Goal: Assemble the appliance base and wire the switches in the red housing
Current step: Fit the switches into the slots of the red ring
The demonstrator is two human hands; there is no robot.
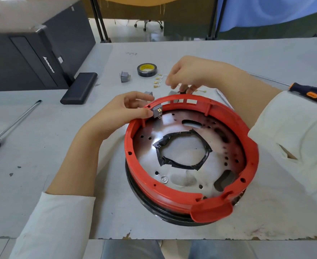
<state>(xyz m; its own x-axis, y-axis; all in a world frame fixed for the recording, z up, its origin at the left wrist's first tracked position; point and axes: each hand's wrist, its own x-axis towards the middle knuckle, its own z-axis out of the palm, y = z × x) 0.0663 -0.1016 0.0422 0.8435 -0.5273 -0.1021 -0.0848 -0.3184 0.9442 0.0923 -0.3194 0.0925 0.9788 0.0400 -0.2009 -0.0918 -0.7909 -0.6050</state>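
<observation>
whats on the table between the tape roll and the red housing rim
In the head view, small brass terminals on short white wires lie between the tape roll and the red housing.

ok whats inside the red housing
A shiny metal plate with holes and a tape-edged centre cutout, plus a grey switch on the far wall, pinched by the left hand. Anything under the plate is hidden.

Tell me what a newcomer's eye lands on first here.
The red housing, a big ring around a shiny metal plate with a taped central hole, fills the table's near middle. At its far-left rim the left hand pinches a small grey switch; the right hand works just beyond the far rim. Behind lies a black tape roll.
</observation>
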